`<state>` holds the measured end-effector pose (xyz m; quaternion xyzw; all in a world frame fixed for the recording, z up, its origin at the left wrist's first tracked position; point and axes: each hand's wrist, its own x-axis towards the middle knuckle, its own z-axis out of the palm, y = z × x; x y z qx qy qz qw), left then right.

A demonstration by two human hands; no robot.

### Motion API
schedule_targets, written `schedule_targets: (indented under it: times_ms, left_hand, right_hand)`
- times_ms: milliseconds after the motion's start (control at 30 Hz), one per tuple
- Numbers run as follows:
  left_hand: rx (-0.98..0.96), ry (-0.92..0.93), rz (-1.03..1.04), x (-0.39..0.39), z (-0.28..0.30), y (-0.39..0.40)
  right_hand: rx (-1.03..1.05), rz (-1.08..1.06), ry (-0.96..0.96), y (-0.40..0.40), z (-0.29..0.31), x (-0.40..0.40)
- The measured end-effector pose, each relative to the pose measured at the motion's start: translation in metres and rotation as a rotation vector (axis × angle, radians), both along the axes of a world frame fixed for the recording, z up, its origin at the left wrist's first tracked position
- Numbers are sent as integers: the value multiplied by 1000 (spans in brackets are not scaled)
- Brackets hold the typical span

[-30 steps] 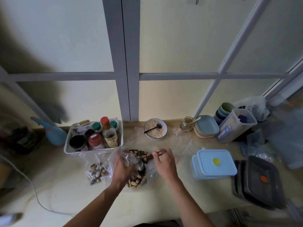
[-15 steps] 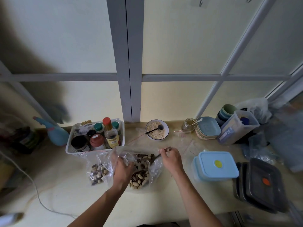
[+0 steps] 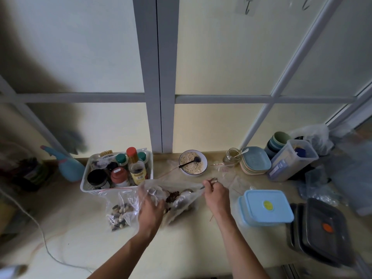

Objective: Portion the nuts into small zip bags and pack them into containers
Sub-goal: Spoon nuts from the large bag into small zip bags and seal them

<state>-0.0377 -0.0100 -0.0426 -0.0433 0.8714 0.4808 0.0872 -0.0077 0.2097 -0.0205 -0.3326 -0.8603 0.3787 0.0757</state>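
Note:
A large clear plastic bag of mixed nuts (image 3: 177, 198) lies on the counter in front of me. My left hand (image 3: 151, 206) grips the bag's left edge and holds its mouth up. My right hand (image 3: 216, 195) pinches the handle of a metal spoon (image 3: 188, 191) whose bowl is inside the bag. To the left lies a small zip bag (image 3: 118, 215) with nuts in it. Two light blue lidded containers (image 3: 265, 207) sit stacked at the right, and dark lidded containers (image 3: 322, 230) lie further right.
A white basket of bottles and jars (image 3: 116, 174) stands behind the bags. A bowl of oats with a dark spoon (image 3: 193, 163), a glass jar (image 3: 232, 156), stacked plates (image 3: 254, 161), cups and a tall clear tub (image 3: 291, 160) line the back. Empty clear bags (image 3: 227, 176) lie nearby.
My right hand has drawn right and lifted the spoon's bowl to the mouth of the nut bag. My left hand has raised the bag's edge; the nuts inside have shifted.

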Motion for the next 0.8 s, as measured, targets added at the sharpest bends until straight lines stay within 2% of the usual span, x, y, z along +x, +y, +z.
schedule_targets:
  times_ms: [200, 400, 500, 567, 667, 800]
  left_hand:
    - [-82, 12, -41, -2, -12, -7]
    - [-47, 25, -92, -1, -27, -15]
    - [-27, 84, -115, 2, -20, -11]
    - [-29, 72, -107, 4, -16, -9]
    - [-24, 45, -96, 7, -8, -6]
    - [-11, -24, -115, 10, -16, -4]
  right_hand:
    - [196, 71, 53, -26, 8, 8]
    - [245, 313, 58, -55, 6, 10]
    - [217, 327, 53, -66, 2, 9]
    - [116, 299, 15, -70, 0, 7]
    - [-158, 249, -14, -72, -6, 8]
    - [-502, 58, 10, -66, -8, 13]
